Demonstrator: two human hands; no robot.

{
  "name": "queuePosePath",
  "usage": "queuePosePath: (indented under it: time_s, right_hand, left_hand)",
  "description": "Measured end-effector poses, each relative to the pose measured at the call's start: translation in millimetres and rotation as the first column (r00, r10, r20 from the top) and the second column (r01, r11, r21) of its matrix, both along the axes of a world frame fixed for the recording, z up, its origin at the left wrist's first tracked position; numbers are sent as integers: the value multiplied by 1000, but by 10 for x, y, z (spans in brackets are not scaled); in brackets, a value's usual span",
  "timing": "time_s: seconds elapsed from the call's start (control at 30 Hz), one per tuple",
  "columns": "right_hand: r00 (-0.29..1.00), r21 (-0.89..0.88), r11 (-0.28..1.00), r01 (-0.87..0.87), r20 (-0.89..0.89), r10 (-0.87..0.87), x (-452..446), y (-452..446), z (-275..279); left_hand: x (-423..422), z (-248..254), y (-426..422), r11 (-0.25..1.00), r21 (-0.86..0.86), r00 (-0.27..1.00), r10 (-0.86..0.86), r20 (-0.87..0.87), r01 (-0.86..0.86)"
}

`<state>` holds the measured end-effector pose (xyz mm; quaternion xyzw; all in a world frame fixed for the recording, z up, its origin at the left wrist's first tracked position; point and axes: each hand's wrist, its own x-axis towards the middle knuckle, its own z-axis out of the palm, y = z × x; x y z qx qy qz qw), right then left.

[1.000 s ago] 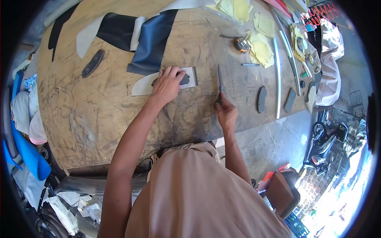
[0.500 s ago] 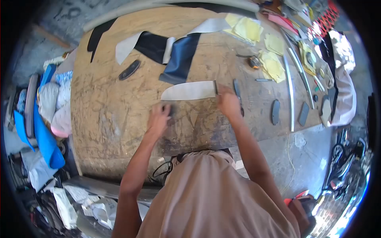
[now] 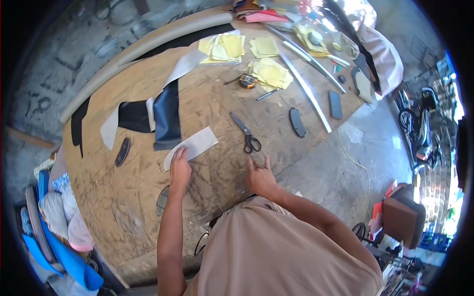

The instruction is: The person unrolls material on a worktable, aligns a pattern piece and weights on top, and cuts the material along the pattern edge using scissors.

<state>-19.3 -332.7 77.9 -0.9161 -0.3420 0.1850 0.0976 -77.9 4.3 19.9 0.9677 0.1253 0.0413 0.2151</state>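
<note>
A pale grey strip of sheet material, rounded at one end, lies on the wooden table. My left hand rests its fingertips on the strip's left part, fingers stretched out and not wrapped round it. Black-handled scissors lie with their blades pointing away from me. Just below their handles is my right hand, fingers apart and holding nothing. A dark, partly hidden flat piece lies beside my left forearm.
Dark blue sheet material and a dark curved block lie at left. A tape measure, yellow sheets, a pen, a metal ruler and grey pads lie beyond the scissors.
The view has turned to the right. My left hand has come onto the pale strip, which now lies slanted. My right hand has left the strip's right end and is below the scissors.
</note>
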Motion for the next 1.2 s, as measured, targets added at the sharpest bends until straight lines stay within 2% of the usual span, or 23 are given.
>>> queuePosePath:
  time_s: [0.07,0.1,0.17,0.27,0.3,0.37,0.4,0.43,0.47,0.53,0.57,0.6,0.67,0.7,0.73,0.8,0.87,0.9,0.97,1.0,1.07,1.13,1.2]
  right_hand:
    - [973,-116,980,161,-146,-177,-79,-259,418]
    - [967,-27,973,228,-107,-229,-141,-438,380]
    - [942,158,929,335,-41,-333,-230,-763,262]
    - [853,111,869,482,-286,-436,-111,-943,361]
    - [812,150,832,534,-365,-455,-52,-973,338]
    - [722,215,746,630,-516,-461,127,-980,290]
    - [720,276,728,627,-562,-407,238,-989,254]
    - [719,336,705,624,-601,-350,368,-995,211]
    - [717,392,680,620,-635,-288,504,-1006,183]
    - [573,444,542,713,-815,-86,816,-975,182]
    - [488,443,477,759,-872,34,1000,-1009,195]
    - [408,399,455,796,-909,84,1194,-1080,213]
    - [235,295,419,859,-953,190,1596,-1214,289]
    - [261,259,516,817,-963,70,1851,-1341,388]
    - [379,408,363,838,-913,151,2006,-1398,213]
    - [519,558,314,768,-830,204,2470,-1642,414]
    - [621,579,317,751,-783,-42,2938,-1838,629]
    - [641,600,326,730,-767,-23,3243,-1979,608]
    - [688,604,414,681,-722,-78,3838,-2287,554]
    - [717,579,486,655,-679,-158,4097,-2403,578]
    - [726,607,468,642,-678,-116,4447,-2459,756]
    - [816,547,631,550,-513,-267,4833,-2629,485]
    - [869,375,789,487,-297,-395,5161,-2804,47]
  left_hand:
    - [294,-115,-45,981,191,999,-42,-6,43]
    - [367,-90,-115,971,237,999,-6,-45,17]
    - [480,-16,-153,983,173,983,96,-154,-68]
    - [584,325,-266,966,203,933,215,-290,-159]
    - [601,403,-315,955,233,910,256,-324,-186]
    - [616,314,-202,988,130,887,131,-443,-81]
    - [676,416,-230,996,76,867,68,-494,-35]
    - [734,489,-325,984,-173,904,-27,-426,-52]
    - [763,542,-472,909,-414,937,-100,-334,-50]
    - [941,847,-1058,607,-793,981,-118,-153,-51]
    - [1092,965,-1473,405,-913,994,-70,-84,-49]
    - [1244,1015,-1897,314,-949,999,33,-27,-36]
    - [1660,1136,-2533,406,-913,998,46,40,18]
    - [1856,1131,-2785,428,-902,996,47,74,46]
    - [2037,1157,-2979,436,-899,997,40,72,48]
    - [2294,1149,-3312,292,-956,984,161,80,30]
    - [2384,1515,-3392,520,-845,986,163,-46,-126]
    - [2385,1505,-3387,597,-793,986,165,-30,-124]
    - [2306,1417,-3287,741,-656,983,182,-11,-144]
    - [2218,1345,-3221,734,-648,972,231,-40,-201]
    - [1989,1116,-3128,706,-641,945,312,-100,-301]
    - [1696,862,-3017,684,-614,904,408,-124,-393]
    - [1399,685,-2894,646,-593,851,508,-136,-481]
